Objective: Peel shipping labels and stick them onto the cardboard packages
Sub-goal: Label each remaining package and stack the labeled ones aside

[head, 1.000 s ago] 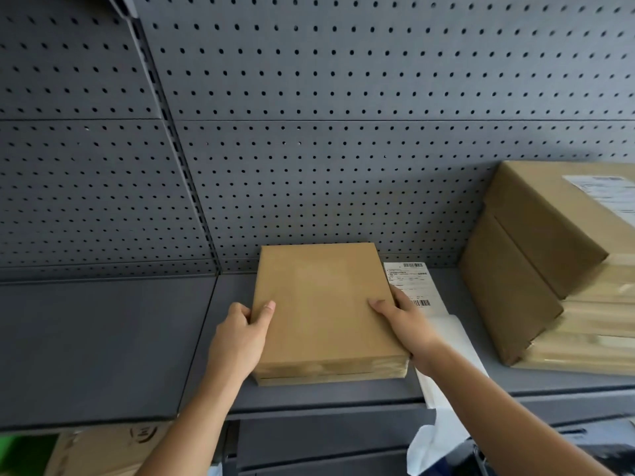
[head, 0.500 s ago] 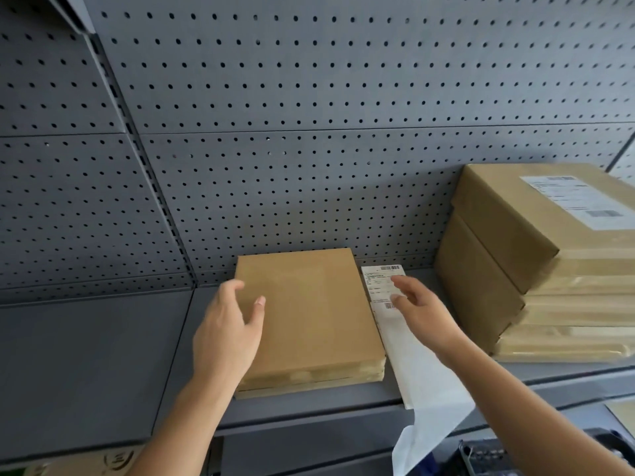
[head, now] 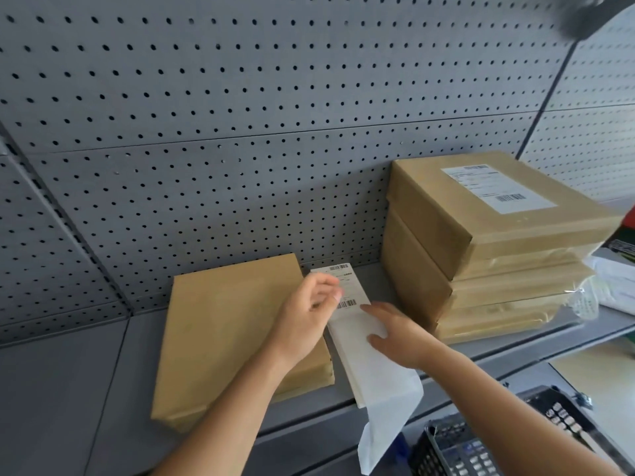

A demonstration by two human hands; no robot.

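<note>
Label (head: 345,286) under left fingers (head: 331,286); right hand (head: 395,333) presses backing strip (head: 374,365).

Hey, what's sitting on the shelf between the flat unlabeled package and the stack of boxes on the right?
In the head view, the white label strip lies there, with the right hand pressing on it.

Stockroom: pegboard shelving (head: 275,97), stacked labelled packages (head: 481,242).
</note>
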